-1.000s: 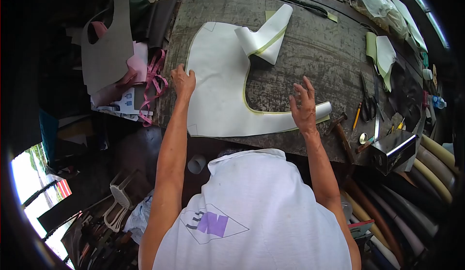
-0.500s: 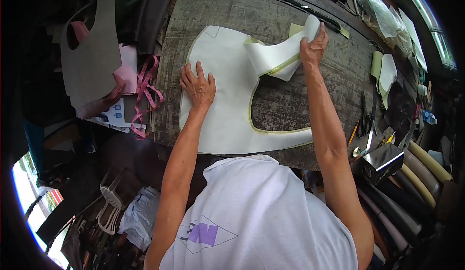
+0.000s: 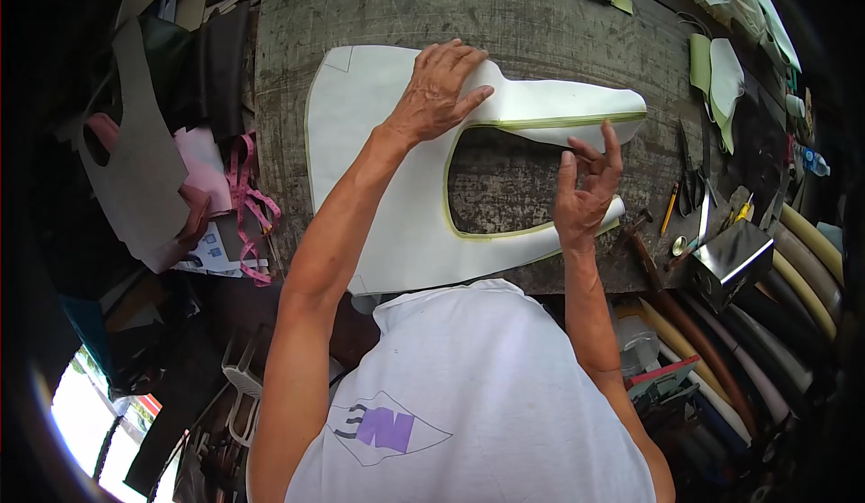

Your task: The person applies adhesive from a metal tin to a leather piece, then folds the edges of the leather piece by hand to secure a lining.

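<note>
Left hand [image 3: 439,88] spread flat, fingers wide, pressing the white U-shaped cut sheet [image 3: 378,169] onto the worn workbench [image 3: 541,16], seemingly to keep it from sliding. Right hand [image 3: 586,192] raised just above the sheet's lower arm, fingers loosely open, holding nothing. Hammer [image 3: 635,237], scissors [image 3: 687,187] and pencil [image 3: 669,207] within reach to the right.

Bare worktop [image 3: 378,7] beyond white sheet [image 3: 360,142], scissors [image 3: 689,183], hammer [image 3: 644,246] perhaps crowding right
</note>
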The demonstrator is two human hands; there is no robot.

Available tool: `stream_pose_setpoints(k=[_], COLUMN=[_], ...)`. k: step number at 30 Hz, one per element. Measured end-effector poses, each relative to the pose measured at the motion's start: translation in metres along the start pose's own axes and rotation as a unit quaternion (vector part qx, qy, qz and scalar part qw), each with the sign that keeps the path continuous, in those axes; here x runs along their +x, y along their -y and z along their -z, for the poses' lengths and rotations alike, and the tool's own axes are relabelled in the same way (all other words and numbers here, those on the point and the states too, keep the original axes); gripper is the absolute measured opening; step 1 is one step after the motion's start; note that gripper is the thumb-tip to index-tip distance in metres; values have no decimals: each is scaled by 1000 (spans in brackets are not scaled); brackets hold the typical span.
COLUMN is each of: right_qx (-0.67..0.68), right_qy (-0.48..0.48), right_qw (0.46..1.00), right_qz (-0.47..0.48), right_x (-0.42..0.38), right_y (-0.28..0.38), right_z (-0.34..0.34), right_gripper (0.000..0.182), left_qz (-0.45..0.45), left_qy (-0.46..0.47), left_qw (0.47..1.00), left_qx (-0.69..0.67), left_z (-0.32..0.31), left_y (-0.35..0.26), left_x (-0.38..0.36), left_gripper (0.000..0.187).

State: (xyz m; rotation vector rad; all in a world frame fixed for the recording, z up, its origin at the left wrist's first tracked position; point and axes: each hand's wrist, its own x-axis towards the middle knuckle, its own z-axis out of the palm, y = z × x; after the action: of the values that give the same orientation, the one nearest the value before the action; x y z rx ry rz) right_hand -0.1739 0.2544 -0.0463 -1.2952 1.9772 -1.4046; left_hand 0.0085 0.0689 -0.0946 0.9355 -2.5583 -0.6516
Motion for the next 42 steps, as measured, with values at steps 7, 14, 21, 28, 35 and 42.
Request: stream_pose_setpoints(k=[7,14,21,28,35,42], right_qx=[147,-177,-348,-254,-198,-106], right_qy=[119,-98,-170,-211,-267,-123], right_qw=[979,978,915,941,943,986], right_qz=[-76,40,-111,-78,-21,-35], right_x=[-52,-19,74,52,46,-33], right_y=[-1,-26,-122,-102,-67,-24], right_z=[-64,-42,50,78,91,6], right_gripper=[44,54,92,75,70,44], left_qz=[-74,-106,-143,-183,-196,-219], left_qy=[177,3,28,36,-26,3], left_qw=[981,992,984,980,980,976], left_qx=[-35,-64,-105,-70,-22,10], left_z=[-29,-51,-46,-50,-62,-66], left_y=[14,17,22,17,9,10], left_x=[52,38,38,38,34,41], left_gripper=[29,22,27,27,24,24])
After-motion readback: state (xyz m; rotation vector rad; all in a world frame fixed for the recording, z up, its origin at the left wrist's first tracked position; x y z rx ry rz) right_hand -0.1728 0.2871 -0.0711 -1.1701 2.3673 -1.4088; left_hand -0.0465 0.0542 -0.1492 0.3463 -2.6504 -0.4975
